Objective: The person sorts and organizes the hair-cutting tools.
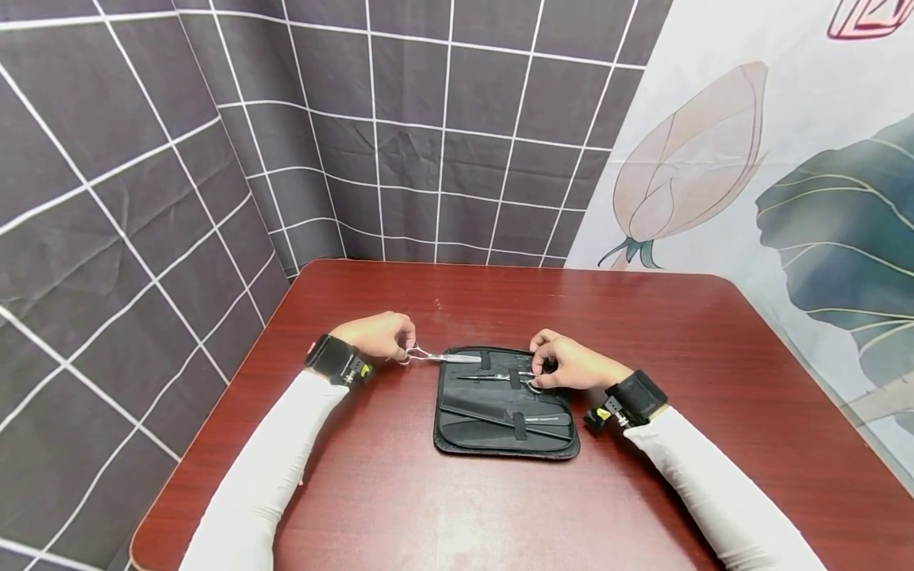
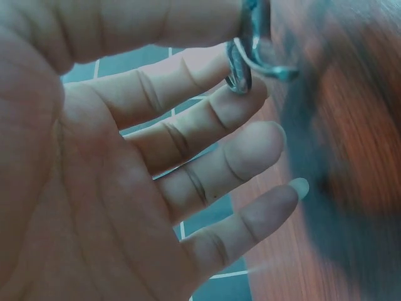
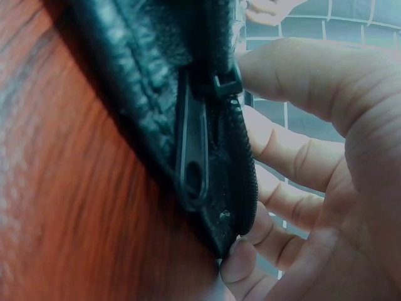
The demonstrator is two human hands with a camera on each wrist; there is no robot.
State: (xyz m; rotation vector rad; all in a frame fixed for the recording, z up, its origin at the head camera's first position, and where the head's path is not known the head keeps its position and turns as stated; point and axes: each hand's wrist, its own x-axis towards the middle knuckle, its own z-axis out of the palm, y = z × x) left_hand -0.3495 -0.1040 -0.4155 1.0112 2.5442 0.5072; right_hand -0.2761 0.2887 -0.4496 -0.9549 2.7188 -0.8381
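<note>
My left hand (image 1: 382, 335) pinches the finger loops of silver scissors (image 1: 428, 355) between thumb and fingers; the loops (image 2: 238, 66) also show in the left wrist view. Their blade end lies over the open black case (image 1: 446, 440), reaching an elastic strap (image 1: 485, 360). A second pair of scissors (image 1: 493, 377) lies in the case under another strap, handles to the right. Over those handles is my right hand (image 1: 567, 363), fingers bent, at the case's right side. In the right wrist view its fingertips are partly hidden behind the zipped edge (image 3: 244, 157).
Combs (image 1: 474, 408) are strapped in the lower part of the case. A zipper pull (image 3: 193, 144) hangs at the case edge. Beneath everything is a red-brown wooden table (image 1: 371, 492), with a dark gridded curtain (image 1: 407, 159) behind it.
</note>
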